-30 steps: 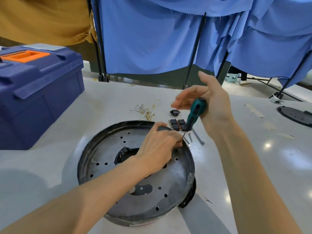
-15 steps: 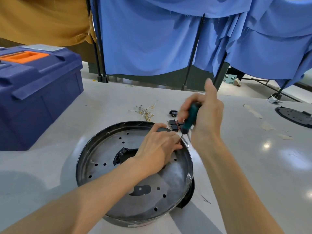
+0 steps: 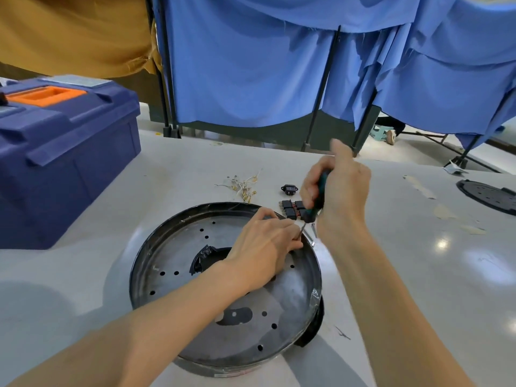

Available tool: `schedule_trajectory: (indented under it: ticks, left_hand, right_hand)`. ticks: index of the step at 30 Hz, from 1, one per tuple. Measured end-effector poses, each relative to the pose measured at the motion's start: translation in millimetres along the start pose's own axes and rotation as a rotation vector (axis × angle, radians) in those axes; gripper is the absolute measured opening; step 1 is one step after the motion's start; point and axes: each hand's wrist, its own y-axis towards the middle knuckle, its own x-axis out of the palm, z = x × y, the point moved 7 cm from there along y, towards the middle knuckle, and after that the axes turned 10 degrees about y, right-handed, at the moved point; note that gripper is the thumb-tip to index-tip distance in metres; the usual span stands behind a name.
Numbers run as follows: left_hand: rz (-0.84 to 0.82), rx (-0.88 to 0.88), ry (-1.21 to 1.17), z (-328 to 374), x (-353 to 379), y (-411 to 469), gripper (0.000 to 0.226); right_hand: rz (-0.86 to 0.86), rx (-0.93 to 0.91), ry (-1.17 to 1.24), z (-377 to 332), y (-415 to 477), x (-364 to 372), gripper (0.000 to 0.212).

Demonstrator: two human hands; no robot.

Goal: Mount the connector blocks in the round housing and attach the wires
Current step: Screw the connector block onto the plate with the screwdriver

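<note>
The round black housing point(image 3: 145, 263) lies on the white table, its perforated metal floor facing up. My left hand point(image 3: 262, 247) reaches inside to the far right of the rim, fingers curled and pinching a small part that they hide. My right hand point(image 3: 343, 191) grips a green-handled screwdriver point(image 3: 312, 215) upright, its tip down at my left fingertips. A row of black connector blocks point(image 3: 290, 208) lies on the table just beyond the rim. A loose bundle of thin wires point(image 3: 243, 185) lies farther back.
A small black socket point(image 3: 289, 189) sits behind the blocks, and metal bolts point(image 3: 311, 236) lie by the rim's right side. A blue toolbox point(image 3: 61, 152) stands at the left. A black round plate point(image 3: 488, 195) lies far right. Blue curtains on stands close the back.
My right hand has closed fully round the screwdriver handle and moved left and closer over the blocks. My left hand has stayed at the rim.
</note>
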Motion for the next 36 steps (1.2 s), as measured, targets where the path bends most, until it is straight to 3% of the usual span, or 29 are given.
schedule_trajectory:
  ticks: [3, 6, 9, 13, 15, 19, 23, 25, 28, 30, 32, 36]
  left_hand:
    - [0.003, -0.001, 0.026, -0.6, -2.4, 0.3, 0.021]
    - [-0.006, 0.007, 0.02, 0.9, -0.9, 1.2, 0.022]
    - [0.015, 0.003, -0.01, -2.2, -2.7, -1.6, 0.023]
    - [-0.001, 0.008, -0.047, -0.7, -1.9, -1.2, 0.031]
    - [-0.01, 0.024, 0.018, 2.0, -1.3, -1.0, 0.034]
    - [-0.001, 0.018, 0.059, 0.7, -3.9, -0.6, 0.027]
    - [0.002, 0.024, 0.039, 2.7, -3.1, -0.1, 0.025]
    - [0.02, 0.003, -0.022, -0.3, -4.6, -1.6, 0.028]
    - [-0.017, -0.019, -0.053, -0.5, -3.4, -0.1, 0.032]
    - [-0.059, -0.011, 0.01, 1.6, -1.0, 2.6, 0.031]
    - [-0.06, -0.01, 0.02, 1.1, -1.7, 2.4, 0.031]
    - [-0.001, 0.019, 0.011, 2.5, -5.8, 2.0, 0.025]
  right_hand:
    - [-0.486, 0.275, -0.199, -7.1, 7.0, 17.4, 0.066]
    - [-0.575, 0.271, -0.261, -11.0, 11.9, 25.2, 0.065]
    - [-0.417, 0.221, -0.097, -0.5, 9.4, 30.3, 0.066]
    - [0.107, -0.142, -0.015, -6.9, -1.5, 4.0, 0.071]
    - [0.161, -0.175, 0.047, -7.4, -5.0, -4.3, 0.072]
    - [-0.369, 0.26, 0.022, -3.9, 10.9, 11.9, 0.079]
    - [-0.566, 0.306, -0.18, 1.0, 8.4, 24.9, 0.07]
    - [-0.411, 0.221, -0.109, 5.9, 7.4, 28.9, 0.068]
    - [0.095, -0.088, -0.038, -0.2, 2.3, 7.9, 0.073]
    - [0.264, -0.22, -0.034, -2.3, -8.3, -0.5, 0.079]
    - [0.165, -0.139, -0.037, 0.9, -4.9, 0.7, 0.076]
    - [-0.323, 0.217, -0.061, -5.8, 17.9, 17.3, 0.071]
